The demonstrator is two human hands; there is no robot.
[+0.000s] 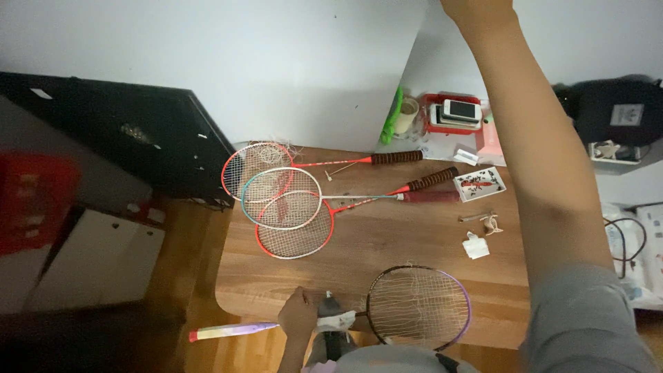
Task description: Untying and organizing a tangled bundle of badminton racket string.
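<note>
My left hand grips the shaft of a badminton racket at the near edge of the wooden table. The racket's dark, purple-rimmed head lies on the table to the right of the hand. Its pale purple and yellow handle sticks out past the table's left edge. A white cloth is bunched on the shaft right beside my fingers. My right arm stretches up the right side of the view. Only the base of my right hand shows at the top edge; its fingers are cut off.
Three red and white rackets lie overlapping at the back of the table. A small white tray of red bits, a crumpled paper, a red tray with a phone and a green object sit nearby. A black cabinet stands left.
</note>
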